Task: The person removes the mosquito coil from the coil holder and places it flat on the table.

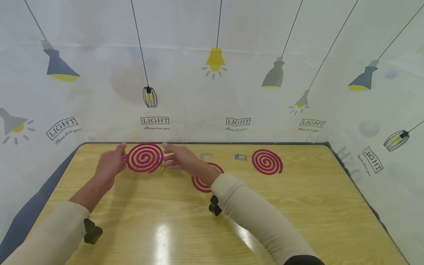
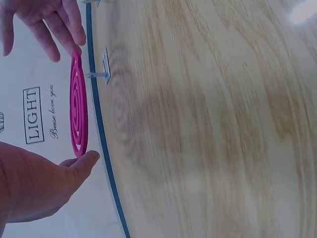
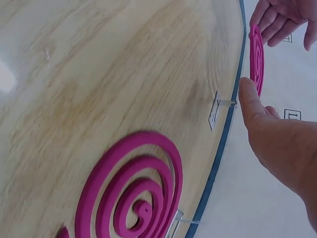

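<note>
Between my two hands a pink mosquito coil (image 1: pixel 144 157) hangs level above the table's far left part. My left hand (image 1: pixel 112 161) touches its left edge with fairly straight fingers. The outstretched fingers of my right hand (image 1: pixel 182 157) meet its right edge. Neither thumb is wrapped round the coil. Below it, in the left wrist view, a small metal coil stand (image 2: pixel 106 67) shows its upright prong. Another pink coil (image 3: pixel 143 209) lies on the table, partly hidden by my right forearm in the head view.
A third pink coil (image 1: pixel 266 162) lies farther right on the wooden table (image 1: pixel 298 206). Two metal stands, a left one (image 1: pixel 207 156) and a right one (image 1: pixel 241 157), sit near the back edge. A lamp-printed sheet (image 1: pixel 192 99) rises behind and at both sides.
</note>
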